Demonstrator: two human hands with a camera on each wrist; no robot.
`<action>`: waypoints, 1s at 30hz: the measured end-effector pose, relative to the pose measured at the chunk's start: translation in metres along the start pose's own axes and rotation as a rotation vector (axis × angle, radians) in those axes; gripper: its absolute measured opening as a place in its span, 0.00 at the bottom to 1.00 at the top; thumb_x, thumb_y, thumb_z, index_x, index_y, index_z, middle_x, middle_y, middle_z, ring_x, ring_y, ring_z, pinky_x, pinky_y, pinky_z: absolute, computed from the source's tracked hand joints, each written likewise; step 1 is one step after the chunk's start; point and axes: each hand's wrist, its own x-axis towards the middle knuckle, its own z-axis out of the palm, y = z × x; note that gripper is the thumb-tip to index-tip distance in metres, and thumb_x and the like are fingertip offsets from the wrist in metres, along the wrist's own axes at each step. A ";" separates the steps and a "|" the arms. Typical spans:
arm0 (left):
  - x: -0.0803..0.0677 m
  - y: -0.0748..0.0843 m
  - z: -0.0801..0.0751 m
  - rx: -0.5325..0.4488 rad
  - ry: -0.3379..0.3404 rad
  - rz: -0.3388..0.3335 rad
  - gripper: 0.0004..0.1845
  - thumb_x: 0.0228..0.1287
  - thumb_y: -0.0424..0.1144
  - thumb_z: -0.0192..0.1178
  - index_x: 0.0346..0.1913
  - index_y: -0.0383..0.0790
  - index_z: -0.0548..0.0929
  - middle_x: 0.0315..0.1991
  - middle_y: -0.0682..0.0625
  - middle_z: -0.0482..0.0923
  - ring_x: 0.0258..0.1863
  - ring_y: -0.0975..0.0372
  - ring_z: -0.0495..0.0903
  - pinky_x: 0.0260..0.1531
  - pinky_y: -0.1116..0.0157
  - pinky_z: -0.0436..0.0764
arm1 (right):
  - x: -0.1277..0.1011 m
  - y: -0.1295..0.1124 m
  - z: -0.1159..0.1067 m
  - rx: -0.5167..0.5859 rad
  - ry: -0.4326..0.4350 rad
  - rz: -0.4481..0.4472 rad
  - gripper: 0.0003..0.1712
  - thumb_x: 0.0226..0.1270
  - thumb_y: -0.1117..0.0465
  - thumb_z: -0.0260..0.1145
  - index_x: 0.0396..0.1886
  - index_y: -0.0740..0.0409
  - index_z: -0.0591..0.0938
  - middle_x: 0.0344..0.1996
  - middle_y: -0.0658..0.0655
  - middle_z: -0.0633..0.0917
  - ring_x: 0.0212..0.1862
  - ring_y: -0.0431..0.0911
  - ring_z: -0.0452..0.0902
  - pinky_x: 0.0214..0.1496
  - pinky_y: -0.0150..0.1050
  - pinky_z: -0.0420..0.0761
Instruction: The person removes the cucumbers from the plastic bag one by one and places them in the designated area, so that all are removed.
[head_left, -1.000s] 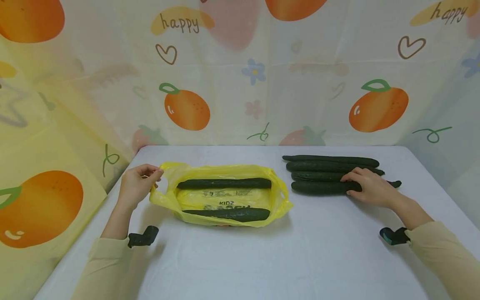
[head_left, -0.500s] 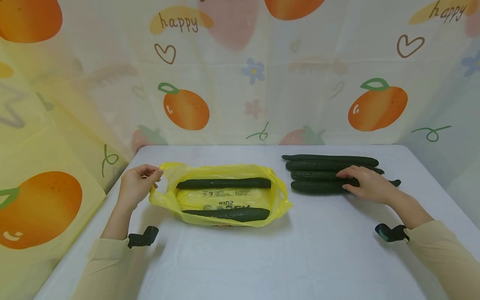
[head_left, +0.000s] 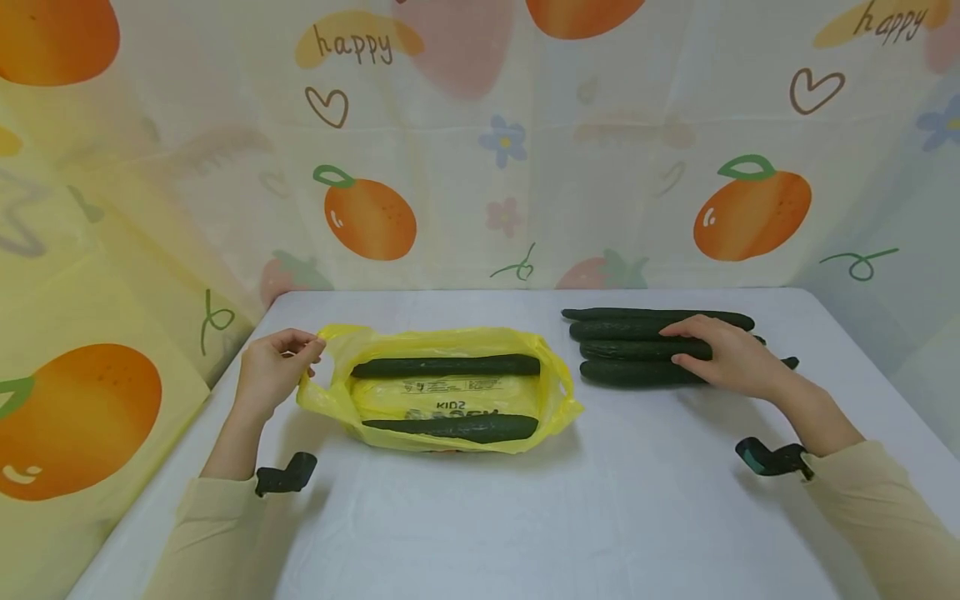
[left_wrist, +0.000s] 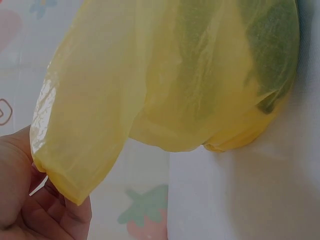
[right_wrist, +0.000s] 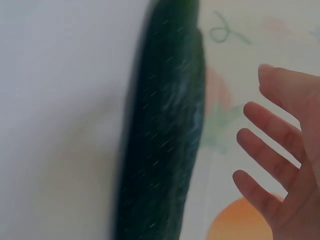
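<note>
My left hand point(head_left: 273, 371) pinched the thin, floppy yellow bag point(head_left: 442, 392) at its 9 o'clock edge, and my right hand point(head_left: 723, 357) lay flat and loose on the stiff, bumpy cucumbers point(head_left: 637, 346) at 3 o'clock on the worktop point(head_left: 525, 508).

backdrop point(head_left: 480, 125): "happy" | yellow bag point(head_left: 450, 400): "KIDZ"

Six cucumbers and one yellow plastic bag point(head_left: 555, 392) sit on a white table point(head_left: 525, 517). Two cucumbers point(head_left: 446, 366) lie inside the bag. Four cucumbers point(head_left: 630, 372) lie side by side in a row just right of the bag. Two hands are in view.
</note>
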 end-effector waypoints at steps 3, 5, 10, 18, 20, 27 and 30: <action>0.000 0.000 0.000 0.001 -0.001 0.000 0.15 0.61 0.49 0.59 0.36 0.37 0.82 0.23 0.55 0.78 0.17 0.67 0.77 0.15 0.71 0.74 | 0.003 -0.008 -0.004 0.021 0.025 -0.003 0.22 0.54 0.67 0.68 0.50 0.60 0.77 0.46 0.56 0.81 0.47 0.50 0.77 0.45 0.47 0.76; 0.000 0.000 0.000 0.003 0.000 0.003 0.16 0.61 0.49 0.59 0.36 0.37 0.82 0.23 0.55 0.78 0.17 0.67 0.77 0.15 0.71 0.75 | 0.006 -0.014 -0.006 0.030 0.045 -0.013 0.22 0.54 0.67 0.69 0.51 0.59 0.77 0.46 0.56 0.81 0.47 0.50 0.77 0.44 0.46 0.77; -0.001 -0.001 -0.001 -0.003 0.002 0.008 0.15 0.61 0.49 0.59 0.36 0.37 0.82 0.22 0.57 0.78 0.17 0.67 0.77 0.15 0.71 0.75 | 0.012 -0.028 -0.010 0.029 0.089 -0.024 0.23 0.52 0.68 0.70 0.50 0.58 0.77 0.45 0.54 0.82 0.45 0.47 0.77 0.43 0.45 0.77; -0.001 -0.002 0.000 -0.003 0.011 0.013 0.15 0.61 0.48 0.59 0.36 0.37 0.82 0.22 0.57 0.78 0.17 0.68 0.77 0.15 0.71 0.75 | 0.026 -0.047 -0.011 0.065 0.151 -0.036 0.22 0.50 0.69 0.70 0.48 0.57 0.79 0.43 0.52 0.83 0.44 0.44 0.78 0.47 0.32 0.77; -0.001 -0.002 0.000 -0.005 0.011 0.011 0.15 0.61 0.48 0.59 0.36 0.37 0.82 0.22 0.57 0.78 0.17 0.68 0.77 0.15 0.71 0.75 | 0.029 -0.052 -0.011 0.078 0.156 -0.032 0.21 0.51 0.68 0.70 0.48 0.57 0.79 0.43 0.52 0.83 0.44 0.44 0.79 0.46 0.32 0.77; -0.002 -0.001 -0.001 -0.013 0.007 0.005 0.15 0.61 0.47 0.59 0.36 0.37 0.82 0.22 0.57 0.77 0.17 0.68 0.77 0.16 0.71 0.76 | 0.038 -0.072 -0.005 0.140 0.170 -0.019 0.20 0.54 0.66 0.69 0.48 0.55 0.79 0.44 0.50 0.83 0.43 0.44 0.79 0.45 0.43 0.79; -0.002 -0.001 -0.001 -0.012 0.005 0.000 0.15 0.61 0.47 0.59 0.36 0.37 0.82 0.22 0.57 0.78 0.17 0.67 0.77 0.15 0.71 0.76 | 0.041 -0.081 -0.002 0.163 0.184 -0.018 0.20 0.54 0.65 0.70 0.48 0.54 0.79 0.44 0.49 0.83 0.43 0.42 0.79 0.44 0.40 0.79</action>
